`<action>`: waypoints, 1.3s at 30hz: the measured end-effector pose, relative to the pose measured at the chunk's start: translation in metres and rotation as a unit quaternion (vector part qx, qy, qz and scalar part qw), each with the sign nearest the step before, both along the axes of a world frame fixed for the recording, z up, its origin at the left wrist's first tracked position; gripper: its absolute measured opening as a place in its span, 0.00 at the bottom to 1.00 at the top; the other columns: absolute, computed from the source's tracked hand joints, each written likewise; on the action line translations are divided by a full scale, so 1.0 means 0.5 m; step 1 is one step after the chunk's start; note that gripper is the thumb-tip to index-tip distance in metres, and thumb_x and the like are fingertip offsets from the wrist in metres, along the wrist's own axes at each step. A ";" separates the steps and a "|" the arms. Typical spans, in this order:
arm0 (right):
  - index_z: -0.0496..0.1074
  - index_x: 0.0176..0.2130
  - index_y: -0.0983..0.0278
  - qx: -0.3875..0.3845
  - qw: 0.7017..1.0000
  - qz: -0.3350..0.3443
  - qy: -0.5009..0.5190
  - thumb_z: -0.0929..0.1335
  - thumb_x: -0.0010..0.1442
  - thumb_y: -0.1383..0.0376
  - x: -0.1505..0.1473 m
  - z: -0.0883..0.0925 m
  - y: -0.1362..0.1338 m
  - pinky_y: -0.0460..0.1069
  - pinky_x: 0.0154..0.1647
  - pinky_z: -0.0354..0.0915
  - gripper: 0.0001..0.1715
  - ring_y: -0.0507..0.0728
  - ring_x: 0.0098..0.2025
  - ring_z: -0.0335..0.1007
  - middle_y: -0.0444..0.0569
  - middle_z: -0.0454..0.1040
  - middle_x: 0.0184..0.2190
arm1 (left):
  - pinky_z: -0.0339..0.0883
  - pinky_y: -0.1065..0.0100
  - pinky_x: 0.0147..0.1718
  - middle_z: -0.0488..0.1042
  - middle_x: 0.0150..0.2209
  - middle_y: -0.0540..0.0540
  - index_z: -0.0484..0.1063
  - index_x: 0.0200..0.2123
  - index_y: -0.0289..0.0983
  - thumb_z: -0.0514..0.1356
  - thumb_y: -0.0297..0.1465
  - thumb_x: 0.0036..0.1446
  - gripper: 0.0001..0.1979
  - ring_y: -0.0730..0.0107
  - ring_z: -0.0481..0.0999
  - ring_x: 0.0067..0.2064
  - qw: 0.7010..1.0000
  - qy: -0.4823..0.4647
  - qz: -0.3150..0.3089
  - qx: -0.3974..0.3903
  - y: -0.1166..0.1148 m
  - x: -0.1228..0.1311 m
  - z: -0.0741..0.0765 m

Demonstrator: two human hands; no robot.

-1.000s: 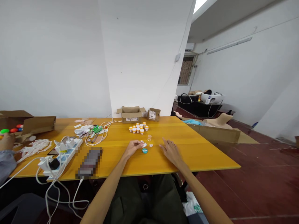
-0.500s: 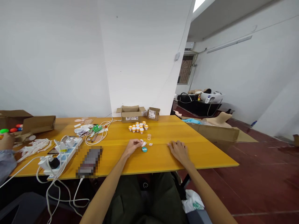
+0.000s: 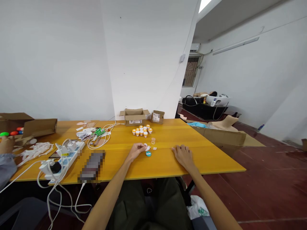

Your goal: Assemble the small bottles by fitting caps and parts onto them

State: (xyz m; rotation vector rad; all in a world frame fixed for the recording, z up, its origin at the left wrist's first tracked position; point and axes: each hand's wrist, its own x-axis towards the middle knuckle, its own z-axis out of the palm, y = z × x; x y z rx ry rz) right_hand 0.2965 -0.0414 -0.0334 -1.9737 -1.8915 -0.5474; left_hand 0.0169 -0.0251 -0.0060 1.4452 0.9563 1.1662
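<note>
My left hand (image 3: 136, 151) rests on the table with thumb and fingers pinched together at a small white printed piece (image 3: 147, 148). Just in front of those fingers lies a round teal lid-like disc (image 3: 148, 154) with white marks. Another small white printed piece (image 3: 154, 148) is a little to the right, and behind it stands a small clear plastic cup (image 3: 153, 140). Apart from all of these, my right hand (image 3: 183, 156) lies palm down on the bare wood, fingers slightly bent and holding nothing.
Several white-and-orange lidded jars (image 3: 141, 131) cluster before an open cardboard box (image 3: 134, 117) and a smaller box (image 3: 157, 117). At left are a phone (image 3: 92, 166), a power strip (image 3: 66, 159) with cables, and another person's hand (image 3: 6, 145) by a box of coloured balls.
</note>
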 end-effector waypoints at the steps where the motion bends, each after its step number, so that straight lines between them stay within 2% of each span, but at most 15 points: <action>1: 0.76 0.40 0.65 0.003 1.000 0.004 0.001 0.59 0.69 0.56 0.000 -0.001 0.000 0.54 0.40 0.59 0.21 0.65 0.43 0.69 0.61 0.75 0.38 | 0.67 0.65 0.42 0.80 0.28 0.48 0.77 0.22 0.38 0.72 0.43 0.41 0.15 0.63 0.77 0.36 1.000 0.000 0.000 0.000 -0.001 0.000 0.001; 9: 0.70 0.56 0.65 0.021 0.995 0.096 -0.015 0.60 0.69 0.56 -0.029 -0.003 -0.005 0.53 0.45 0.60 0.23 0.63 0.45 0.69 0.59 0.75 0.42 | 0.66 0.65 0.42 0.79 0.27 0.48 0.77 0.22 0.38 0.72 0.43 0.39 0.15 0.64 0.76 0.35 1.000 -0.006 0.000 -0.001 -0.003 0.001 0.006; 13: 0.73 0.50 0.61 -0.007 0.987 0.159 -0.029 0.60 0.70 0.55 -0.057 0.000 -0.005 0.52 0.46 0.59 0.20 0.61 0.45 0.69 0.55 0.75 0.41 | 0.66 0.65 0.42 0.79 0.27 0.48 0.77 0.22 0.37 0.72 0.43 0.39 0.16 0.64 0.76 0.35 1.000 -0.009 -0.001 -0.002 -0.004 0.002 0.007; 16: 0.75 0.45 0.60 -0.016 0.983 0.177 -0.033 0.58 0.70 0.55 -0.065 0.004 0.000 0.52 0.46 0.59 0.21 0.60 0.45 0.69 0.54 0.75 0.40 | 0.67 0.64 0.42 0.80 0.28 0.47 0.77 0.22 0.37 0.72 0.44 0.39 0.16 0.62 0.77 0.36 1.000 -0.013 -0.004 0.001 -0.004 0.002 0.007; 22: 0.73 0.50 0.61 0.014 0.988 0.154 -0.023 0.58 0.70 0.54 -0.060 0.005 0.005 0.52 0.46 0.60 0.21 0.61 0.46 0.70 0.56 0.76 0.42 | 0.67 0.64 0.43 0.80 0.28 0.47 0.77 0.22 0.37 0.72 0.43 0.41 0.15 0.61 0.78 0.37 1.000 -0.012 -0.007 0.006 -0.001 0.001 0.004; 26: 0.74 0.46 0.61 -0.016 0.988 0.149 -0.025 0.59 0.70 0.55 -0.053 0.004 -0.002 0.51 0.45 0.61 0.20 0.61 0.45 0.70 0.55 0.76 0.41 | 0.67 0.64 0.43 0.80 0.28 0.47 0.78 0.23 0.37 0.72 0.42 0.41 0.15 0.62 0.78 0.37 1.000 -0.014 -0.008 0.006 0.001 0.000 0.002; 31: 0.73 0.49 0.63 -0.011 0.993 0.118 0.001 0.59 0.70 0.56 -0.036 0.013 -0.010 0.52 0.47 0.61 0.20 0.62 0.48 0.71 0.57 0.76 0.43 | 0.67 0.64 0.43 0.80 0.28 0.47 0.78 0.23 0.37 0.72 0.42 0.41 0.15 0.63 0.77 0.36 1.000 -0.014 -0.008 0.007 0.004 -0.001 -0.003; 35: 0.75 0.44 0.63 -0.053 0.993 0.107 0.002 0.61 0.69 0.57 -0.019 0.024 -0.012 0.52 0.47 0.62 0.18 0.62 0.47 0.72 0.57 0.77 0.42 | 0.67 0.65 0.42 0.80 0.28 0.47 0.77 0.22 0.37 0.72 0.41 0.41 0.14 0.63 0.77 0.36 1.000 -0.012 -0.008 0.005 0.006 -0.002 -0.005; 39: 0.75 0.45 0.64 -0.036 0.999 0.038 0.011 0.60 0.70 0.58 -0.006 0.029 -0.015 0.51 0.46 0.62 0.19 0.62 0.47 0.73 0.58 0.77 0.42 | 0.67 0.65 0.42 0.80 0.27 0.48 0.77 0.22 0.37 0.72 0.41 0.41 0.14 0.64 0.77 0.35 1.000 -0.013 -0.007 0.001 0.004 -0.001 -0.001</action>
